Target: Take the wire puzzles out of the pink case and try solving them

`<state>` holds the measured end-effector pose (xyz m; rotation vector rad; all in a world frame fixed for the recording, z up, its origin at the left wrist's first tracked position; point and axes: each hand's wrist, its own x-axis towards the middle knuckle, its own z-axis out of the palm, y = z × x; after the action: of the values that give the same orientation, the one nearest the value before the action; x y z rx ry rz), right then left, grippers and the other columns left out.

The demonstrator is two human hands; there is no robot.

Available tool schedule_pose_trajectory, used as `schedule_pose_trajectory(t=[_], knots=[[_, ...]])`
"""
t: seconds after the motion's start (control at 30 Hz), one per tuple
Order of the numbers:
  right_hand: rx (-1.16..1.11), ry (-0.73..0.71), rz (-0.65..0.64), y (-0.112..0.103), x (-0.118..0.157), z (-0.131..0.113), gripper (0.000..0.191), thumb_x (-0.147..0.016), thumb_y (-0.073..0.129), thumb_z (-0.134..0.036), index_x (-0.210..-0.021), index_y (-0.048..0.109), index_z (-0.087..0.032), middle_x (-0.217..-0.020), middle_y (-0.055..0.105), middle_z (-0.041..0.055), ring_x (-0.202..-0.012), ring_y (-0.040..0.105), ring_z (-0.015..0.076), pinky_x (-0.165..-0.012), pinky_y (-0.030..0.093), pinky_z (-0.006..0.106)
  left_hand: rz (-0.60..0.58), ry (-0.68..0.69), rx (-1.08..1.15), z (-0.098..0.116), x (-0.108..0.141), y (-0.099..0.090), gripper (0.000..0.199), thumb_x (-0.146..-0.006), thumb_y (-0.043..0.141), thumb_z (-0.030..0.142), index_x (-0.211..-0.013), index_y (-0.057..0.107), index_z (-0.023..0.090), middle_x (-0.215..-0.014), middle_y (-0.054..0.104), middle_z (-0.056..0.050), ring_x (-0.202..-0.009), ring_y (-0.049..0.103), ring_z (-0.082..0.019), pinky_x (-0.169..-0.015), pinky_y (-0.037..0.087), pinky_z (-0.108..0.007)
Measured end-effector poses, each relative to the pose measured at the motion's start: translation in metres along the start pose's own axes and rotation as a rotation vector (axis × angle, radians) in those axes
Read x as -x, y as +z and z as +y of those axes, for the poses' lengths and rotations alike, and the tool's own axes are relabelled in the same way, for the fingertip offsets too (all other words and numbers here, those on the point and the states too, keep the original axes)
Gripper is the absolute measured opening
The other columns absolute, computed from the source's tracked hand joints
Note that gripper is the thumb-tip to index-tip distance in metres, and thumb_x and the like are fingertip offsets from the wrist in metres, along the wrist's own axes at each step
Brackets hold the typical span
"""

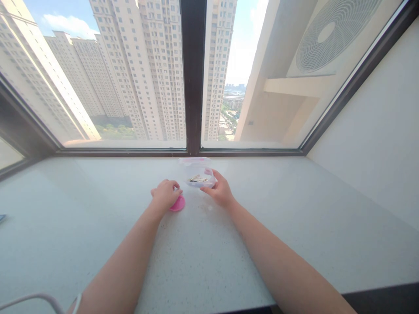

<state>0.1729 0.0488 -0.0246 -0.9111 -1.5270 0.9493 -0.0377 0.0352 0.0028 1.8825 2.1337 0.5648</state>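
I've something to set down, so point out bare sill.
Sill: right, between right forearm and white wall; left, between left forearm and window frame; centre, between both forearms. Crowded: around left hand, right hand, clear container and pink disc.

It appears to be a high-rise home: a pale speckled sill point(294, 196) runs beneath a dark window frame point(194, 87), a white wall point(369, 131) adjoins it, and outside stand apartment towers point(144, 56) and 1 fan unit point(326, 33).

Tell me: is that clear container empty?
Not empty: small silvery pieces lie inside the clear container, held by the right hand.
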Motion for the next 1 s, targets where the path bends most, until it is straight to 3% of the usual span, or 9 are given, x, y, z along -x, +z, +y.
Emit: schedule_pose_trajectory(t=[0.13,0.3,0.47,0.57,0.67,0.73,0.9,1.0], knots=[[-0.057,0.053,-0.053,-0.001,0.000,-0.001,0.072,-0.063,0.076,-0.026,-0.128,0.046,-0.020,-0.123,0.056,0.0117,-0.091,0.064,0.0209,-0.076,0.053,0.031,-0.101,-0.060,-0.125,0.001,0.004,-0.011,0.014,-0.068,0.054,0.027,-0.076,0.066,0.023,-0.094,0.068,-0.007,-0.092,0.060,-0.029,-0.080,0.036,-0.045],[-0.004,0.071,-0.018,0.001,0.000,0.000,0.074,-0.061,0.077,-0.025,-0.128,0.048,-0.019,-0.123,0.056,0.0112,-0.093,0.064,0.0218,-0.078,0.053,0.031,-0.177,0.001,-0.127,0.001,0.010,-0.017,0.024,-0.063,0.054,0.015,-0.082,0.065,0.024,-0.098,0.067,-0.007,-0.095,0.059,-0.027,-0.078,0.037,-0.040],[0.057,0.100,0.013,-0.001,0.000,-0.003,0.075,-0.059,0.077,-0.025,-0.128,0.049,-0.020,-0.121,0.058,0.0105,-0.091,0.064,0.0213,-0.079,0.053,0.032,-0.271,0.105,-0.055,0.003,0.015,-0.019,0.016,-0.069,0.056,0.035,-0.077,0.065,0.024,-0.086,0.069,-0.004,-0.081,0.062,-0.022,-0.065,0.040,-0.030],[0.046,0.091,0.000,-0.002,0.000,-0.007,0.077,-0.057,0.078,-0.026,-0.128,0.049,-0.018,-0.120,0.059,0.0113,-0.088,0.065,0.0208,-0.078,0.053,0.032,-0.319,0.193,0.088,0.003,0.017,-0.020,0.025,-0.062,0.063,0.048,-0.066,0.065,0.023,-0.071,0.068,-0.003,-0.066,0.061,-0.021,-0.055,0.038,-0.028],[0.058,0.086,-0.005,-0.002,0.002,-0.010,0.075,-0.058,0.078,-0.027,-0.127,0.049,-0.018,-0.118,0.060,0.0110,-0.085,0.066,0.0207,-0.076,0.054,0.033,-0.363,0.237,0.219,0.001,0.018,-0.020,0.027,-0.057,0.068,0.047,-0.052,0.061,0.022,-0.055,0.062,-0.002,-0.054,0.056,-0.020,-0.049,0.035,-0.028],[0.035,0.068,-0.034,0.000,0.003,-0.011,0.073,-0.059,0.078,-0.026,-0.126,0.049,-0.018,-0.118,0.060,0.0108,-0.087,0.066,0.0212,-0.076,0.054,0.033,-0.317,0.226,0.234,0.002,0.017,-0.021,0.030,-0.060,0.066,0.049,-0.050,0.059,0.022,-0.052,0.059,-0.002,-0.053,0.054,-0.019,-0.049,0.035,-0.028],[0.039,0.015,-0.019,0.002,0.003,-0.015,0.071,-0.061,0.077,-0.031,-0.125,0.047,-0.018,-0.114,0.061,0.0110,-0.086,0.065,0.0217,-0.073,0.054,0.033,0.052,0.334,0.223,0.011,0.018,-0.029,0.042,-0.059,0.069,0.055,-0.083,0.061,0.021,-0.075,0.058,-0.003,-0.067,0.055,-0.020,-0.061,0.041,-0.030],[0.112,-0.048,0.033,0.001,0.003,-0.017,0.069,-0.063,0.076,-0.031,-0.124,0.047,-0.018,-0.116,0.059,0.0114,-0.090,0.063,0.0221,-0.075,0.053,0.033,0.191,0.365,0.266,0.015,0.021,-0.032,0.042,-0.065,0.065,0.056,-0.086,0.058,0.020,-0.080,0.056,-0.004,-0.073,0.054,-0.020,-0.067,0.043,-0.031]])
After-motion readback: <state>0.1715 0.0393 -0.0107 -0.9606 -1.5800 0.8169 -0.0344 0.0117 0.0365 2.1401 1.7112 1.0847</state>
